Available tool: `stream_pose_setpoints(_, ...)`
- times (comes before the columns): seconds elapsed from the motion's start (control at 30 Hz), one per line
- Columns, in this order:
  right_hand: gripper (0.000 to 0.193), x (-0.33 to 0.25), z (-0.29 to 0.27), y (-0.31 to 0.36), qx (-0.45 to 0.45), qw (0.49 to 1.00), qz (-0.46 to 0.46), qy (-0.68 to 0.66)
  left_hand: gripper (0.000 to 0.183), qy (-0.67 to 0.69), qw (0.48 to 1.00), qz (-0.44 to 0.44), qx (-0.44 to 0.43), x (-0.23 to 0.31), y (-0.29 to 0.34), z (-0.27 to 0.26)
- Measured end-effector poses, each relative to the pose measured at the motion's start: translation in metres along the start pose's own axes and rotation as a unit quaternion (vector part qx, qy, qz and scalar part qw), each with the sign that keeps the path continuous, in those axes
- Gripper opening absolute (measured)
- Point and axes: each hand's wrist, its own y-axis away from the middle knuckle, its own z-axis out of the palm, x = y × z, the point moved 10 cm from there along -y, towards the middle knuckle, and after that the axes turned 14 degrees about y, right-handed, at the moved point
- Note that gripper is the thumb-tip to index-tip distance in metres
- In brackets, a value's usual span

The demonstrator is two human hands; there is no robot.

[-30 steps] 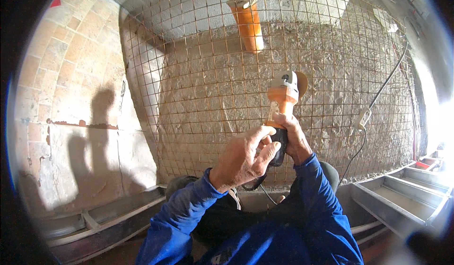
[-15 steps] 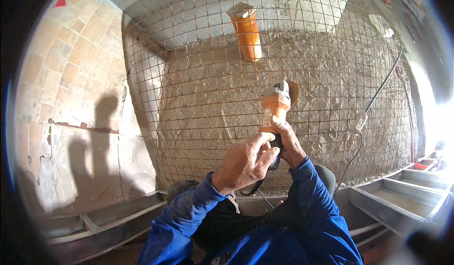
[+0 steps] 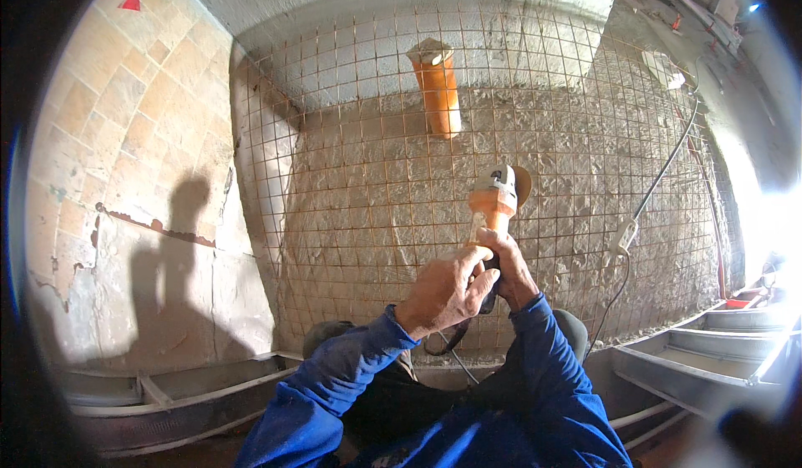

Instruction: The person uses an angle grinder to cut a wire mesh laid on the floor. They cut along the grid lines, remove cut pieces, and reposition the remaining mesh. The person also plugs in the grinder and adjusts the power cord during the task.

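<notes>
An orange angle grinder (image 3: 493,199) with a grey head and a thin brown disc (image 3: 523,186) points away from me over the wire mesh. My right hand (image 3: 514,269) is wrapped round its body from the right. From the left, my left hand (image 3: 447,293) has its fingers curled and closed at the dark rear part of the tool; the fingers partly hide that end. A black cord (image 3: 449,341) trails from there towards my legs. Beneath lies rusty steel mesh (image 3: 368,209) over rough grey ground.
An orange pipe (image 3: 439,101) rises through the mesh ahead. A white socket block (image 3: 623,234) on a cable lies at the right. Tan stone tiles (image 3: 125,126) are at the left. Metal frames (image 3: 685,359) (image 3: 175,393) flank my knees. A concrete wall (image 3: 351,34) stands at the far side.
The surroundings have shifted downward in the picture, showing more of the concrete wall. Both hands stay at the grinder, its head now slightly lower and further right in view.
</notes>
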Motion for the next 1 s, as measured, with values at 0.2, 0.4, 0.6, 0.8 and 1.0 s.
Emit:
stream_pose_setpoints(0.2,0.023,-0.013,-0.012,0.007,0.013,0.999,-0.026,0.038,0.029,-0.003,1.000,0.002,-0.012,-0.004,-0.007,0.012)
stream_pose_setpoints(0.4,0.025,-0.016,-0.020,0.008,0.017,0.999,-0.027,0.032,0.028,-0.010,1.000,0.013,-0.008,-0.005,-0.008,0.021)
stream_pose_setpoints(0.6,0.024,-0.014,-0.021,0.007,0.019,0.999,-0.020,0.043,0.029,-0.036,0.999,0.030,0.010,-0.005,-0.008,0.021)
stream_pose_setpoints(0.8,0.022,-0.013,-0.016,0.006,0.019,0.998,-0.017,0.060,0.028,-0.048,0.997,0.060,0.023,0.003,-0.006,0.017)
stream_pose_setpoints(1.0,0.022,-0.015,-0.011,0.007,0.013,0.998,-0.030,0.049,0.027,-0.059,0.995,0.072,0.021,0.005,-0.005,0.018)
